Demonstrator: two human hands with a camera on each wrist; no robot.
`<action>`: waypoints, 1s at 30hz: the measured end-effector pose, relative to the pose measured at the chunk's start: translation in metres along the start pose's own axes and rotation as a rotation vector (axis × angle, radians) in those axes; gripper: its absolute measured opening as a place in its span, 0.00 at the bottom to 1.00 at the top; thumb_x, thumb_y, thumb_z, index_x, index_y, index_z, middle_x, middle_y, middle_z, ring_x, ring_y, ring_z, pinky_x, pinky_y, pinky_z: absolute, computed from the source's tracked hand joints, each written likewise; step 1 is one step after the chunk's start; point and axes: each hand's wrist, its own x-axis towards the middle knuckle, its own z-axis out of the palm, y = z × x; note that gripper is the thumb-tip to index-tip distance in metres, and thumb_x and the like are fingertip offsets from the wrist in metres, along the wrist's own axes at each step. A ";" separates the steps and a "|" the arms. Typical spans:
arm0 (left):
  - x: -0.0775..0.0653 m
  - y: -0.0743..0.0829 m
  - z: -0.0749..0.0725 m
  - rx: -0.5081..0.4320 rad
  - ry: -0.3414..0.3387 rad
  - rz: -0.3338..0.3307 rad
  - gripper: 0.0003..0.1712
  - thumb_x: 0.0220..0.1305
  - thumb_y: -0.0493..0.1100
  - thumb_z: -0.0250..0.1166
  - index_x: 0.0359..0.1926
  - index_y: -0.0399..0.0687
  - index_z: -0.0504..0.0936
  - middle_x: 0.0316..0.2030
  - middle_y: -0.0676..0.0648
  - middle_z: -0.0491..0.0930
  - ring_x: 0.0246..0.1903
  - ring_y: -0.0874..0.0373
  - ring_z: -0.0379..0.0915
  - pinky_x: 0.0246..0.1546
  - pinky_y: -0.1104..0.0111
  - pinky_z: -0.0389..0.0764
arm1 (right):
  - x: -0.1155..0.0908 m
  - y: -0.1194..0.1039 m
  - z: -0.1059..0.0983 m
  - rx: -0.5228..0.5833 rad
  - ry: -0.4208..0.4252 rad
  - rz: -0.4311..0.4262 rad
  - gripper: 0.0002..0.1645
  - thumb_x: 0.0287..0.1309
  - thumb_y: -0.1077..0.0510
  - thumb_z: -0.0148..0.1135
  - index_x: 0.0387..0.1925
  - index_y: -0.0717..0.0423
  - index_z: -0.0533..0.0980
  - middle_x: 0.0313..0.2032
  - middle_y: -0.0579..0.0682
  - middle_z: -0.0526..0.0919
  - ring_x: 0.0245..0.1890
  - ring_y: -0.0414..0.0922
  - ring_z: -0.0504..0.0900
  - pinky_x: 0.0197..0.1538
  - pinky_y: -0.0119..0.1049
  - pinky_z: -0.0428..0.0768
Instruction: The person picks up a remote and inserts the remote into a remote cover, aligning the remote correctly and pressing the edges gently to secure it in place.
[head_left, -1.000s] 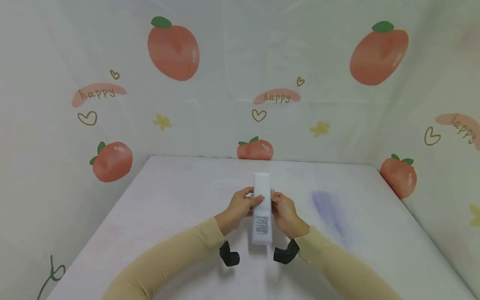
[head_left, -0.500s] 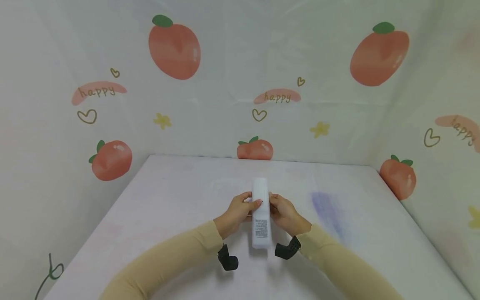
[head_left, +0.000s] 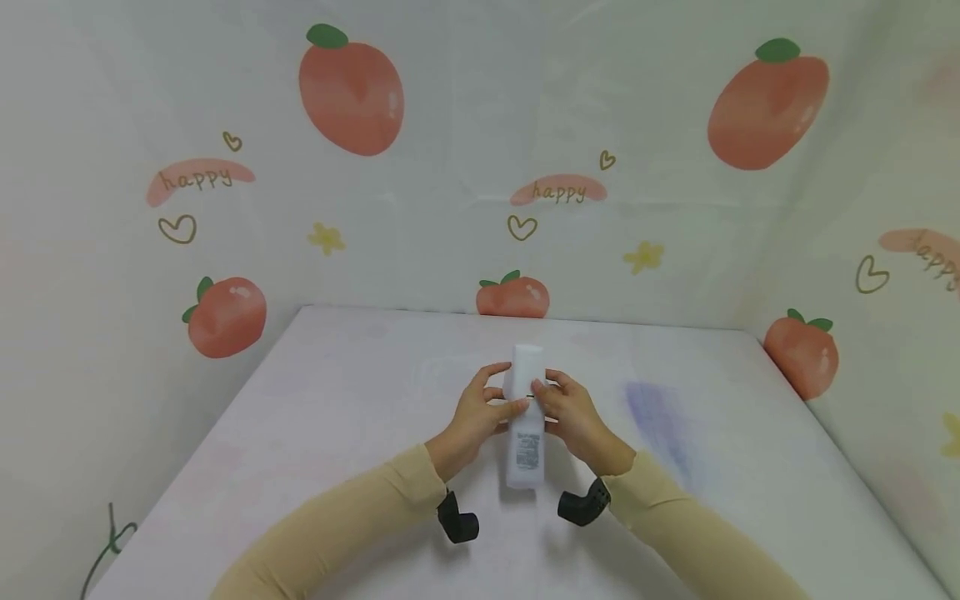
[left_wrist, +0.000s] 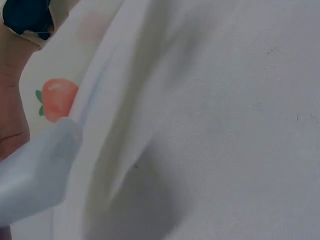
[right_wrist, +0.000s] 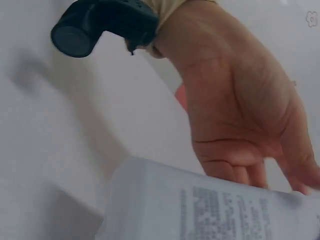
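A slim white bottle (head_left: 527, 454) stands out in front of me near the middle of the head view, with small dark print on its lower front. My left hand (head_left: 472, 418) grips it from the left, thumb across the front. From the right, my right hand (head_left: 581, 421) holds it too, its thumb on the front just above the left thumb. A short dark mark shows between the thumbs. In the right wrist view the bottle (right_wrist: 200, 210) shows its printed side, with the left hand (right_wrist: 240, 105) behind it. The left wrist view catches only the bottle's plain end (left_wrist: 37, 172).
Under the hands spreads a white-covered table (head_left: 360, 375), with a purple smudge (head_left: 660, 425) on the right. A white curtain (head_left: 450, 125) printed with red fruit encloses the back and sides. Black wrist cameras (head_left: 585, 502) hang below both cuffs.
My right thumb has come round onto the bottle's front, and that hand's fingers show higher. The left index finger has lifted and stretched out. The bottle has risen slightly in the head view.
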 end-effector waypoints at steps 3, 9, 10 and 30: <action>0.000 -0.003 -0.003 -0.038 0.022 -0.013 0.34 0.60 0.45 0.70 0.64 0.46 0.69 0.48 0.38 0.78 0.40 0.52 0.80 0.42 0.59 0.84 | 0.000 -0.003 -0.004 0.039 0.015 0.002 0.32 0.71 0.52 0.52 0.68 0.62 0.56 0.51 0.53 0.74 0.39 0.40 0.80 0.42 0.36 0.80; 0.000 -0.007 -0.002 -0.095 -0.029 -0.066 0.19 0.65 0.49 0.64 0.47 0.38 0.79 0.39 0.47 0.81 0.38 0.58 0.79 0.42 0.63 0.84 | 0.001 -0.003 -0.007 0.007 -0.029 0.002 0.32 0.71 0.52 0.52 0.67 0.65 0.57 0.49 0.51 0.76 0.40 0.39 0.80 0.43 0.35 0.80; 0.000 -0.007 -0.001 -0.112 -0.033 -0.065 0.15 0.65 0.48 0.64 0.43 0.40 0.79 0.38 0.49 0.80 0.37 0.59 0.78 0.42 0.64 0.83 | 0.001 -0.003 -0.007 -0.011 -0.050 -0.005 0.32 0.71 0.52 0.52 0.67 0.65 0.56 0.49 0.52 0.76 0.41 0.39 0.81 0.44 0.36 0.80; 0.019 0.002 0.004 -0.115 0.133 -0.151 0.02 0.62 0.30 0.59 0.35 0.35 0.78 0.25 0.50 0.76 0.26 0.59 0.73 0.32 0.71 0.78 | -0.013 0.005 0.006 -0.244 -0.093 -0.112 0.24 0.72 0.58 0.50 0.62 0.65 0.59 0.55 0.68 0.75 0.46 0.50 0.80 0.48 0.52 0.82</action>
